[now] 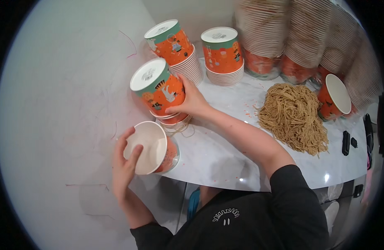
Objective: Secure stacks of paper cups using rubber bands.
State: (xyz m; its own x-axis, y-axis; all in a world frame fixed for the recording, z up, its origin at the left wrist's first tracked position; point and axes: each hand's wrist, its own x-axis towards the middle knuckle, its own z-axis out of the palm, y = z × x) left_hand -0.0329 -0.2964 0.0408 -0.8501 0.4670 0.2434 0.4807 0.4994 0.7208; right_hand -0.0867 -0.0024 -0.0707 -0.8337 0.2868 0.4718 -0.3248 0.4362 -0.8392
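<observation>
the right hand (191, 100) grasps an orange-and-green paper cup (160, 91) that is turned base up, its fingers wrapped round the far wall and the thumb along the lower front, probably because the smooth, tapering wall is steadier when pinched from two sides. this cup tilts at the head of a short nested stack (177, 121) near the left edge of the marble-look surface (217, 143); whether it sits on the rims below or is lifted free, i cannot tell. the left hand (125, 164) is at an open cup (148, 148) lying tipped at that edge, mouth toward the hand, which would explain the easy reach to its rim. the left fingers are spread from the thumb, which shows against the opening; whether they press on the rim, i cannot tell. behind, two more inverted stacks (194, 66) (225, 75) stand on their wide mouths, likely for a stable footing. wrapped columns of cups (265, 29) rise at the back, seemingly kept apart from the working area. a heap of tan cord (294, 118) lies on the surface's right part, beside a tipped cup (330, 100), within the right arm's reach.
</observation>
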